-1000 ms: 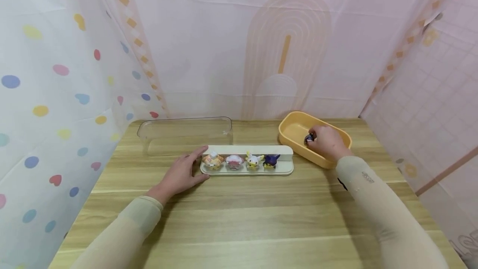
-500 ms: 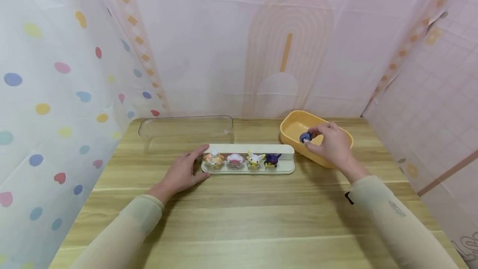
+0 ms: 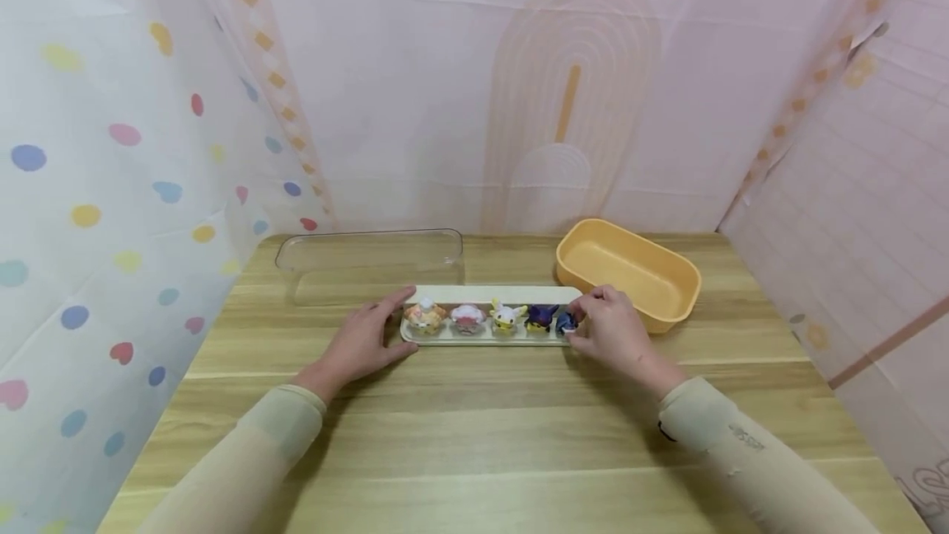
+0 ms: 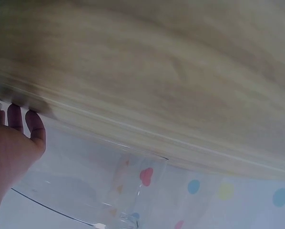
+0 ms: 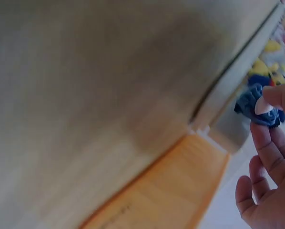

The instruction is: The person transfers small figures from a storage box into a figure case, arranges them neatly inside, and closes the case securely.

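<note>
A pale cream display stand (image 3: pixel 485 295) lies across the middle of the table. Several small figurines sit in a row on it: an orange one (image 3: pixel 425 317) with a white top, a pink-and-white one (image 3: pixel 468 319), a white-and-yellow one (image 3: pixel 506 317) and a purple one (image 3: pixel 540 317). My left hand (image 3: pixel 365 344) holds the stand's left end, thumb at the front edge and forefinger at the back. At the right end, my right hand (image 3: pixel 615 334) pinches a dark blue figurine (image 5: pixel 251 104) between thumb and fingers, beside the purple one. Whether its base touches the stand is hidden.
A yellow-orange bin (image 3: pixel 630 266) stands behind my right hand, close to the stand's right end. Behind the stand on the left is a clear plastic box (image 3: pixel 371 258). A wooden tabletop (image 3: pixel 474 435) stretches in front, with patterned curtains (image 3: pixel 400 105) behind.
My right hand has lifted the blue figurine out of the yellow-orange bin and carried it left to the stand's right end. The left hand has stayed at the left end.
</note>
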### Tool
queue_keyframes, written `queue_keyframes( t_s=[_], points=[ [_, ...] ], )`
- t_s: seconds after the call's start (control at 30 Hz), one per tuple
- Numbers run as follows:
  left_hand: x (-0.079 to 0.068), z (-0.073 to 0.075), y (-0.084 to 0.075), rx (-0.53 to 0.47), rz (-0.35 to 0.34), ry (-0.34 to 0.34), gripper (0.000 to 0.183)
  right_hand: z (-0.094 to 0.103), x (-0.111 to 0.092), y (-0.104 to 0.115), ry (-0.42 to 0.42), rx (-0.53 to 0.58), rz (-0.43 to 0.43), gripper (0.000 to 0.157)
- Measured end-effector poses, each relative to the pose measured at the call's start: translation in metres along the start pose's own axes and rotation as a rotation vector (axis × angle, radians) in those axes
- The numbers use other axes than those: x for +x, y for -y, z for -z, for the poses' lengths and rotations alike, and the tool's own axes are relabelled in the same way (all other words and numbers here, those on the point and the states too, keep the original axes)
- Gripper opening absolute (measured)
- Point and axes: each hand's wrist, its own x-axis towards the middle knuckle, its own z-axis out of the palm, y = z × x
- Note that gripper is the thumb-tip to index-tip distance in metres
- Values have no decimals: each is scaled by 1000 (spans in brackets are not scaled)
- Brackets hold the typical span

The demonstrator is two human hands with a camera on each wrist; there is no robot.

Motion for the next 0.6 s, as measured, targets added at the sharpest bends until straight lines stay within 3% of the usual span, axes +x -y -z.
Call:
queue_keyframes(
  t_s=[0.23,0.6],
  points=[
    [2,1,-3,-6,1,1,96,-9,-1,1,-60,-53,41,37],
    [-2,3,-1,-27,-6,12,100,-8,-4,2,-11,-70,-8,44]
  ],
)
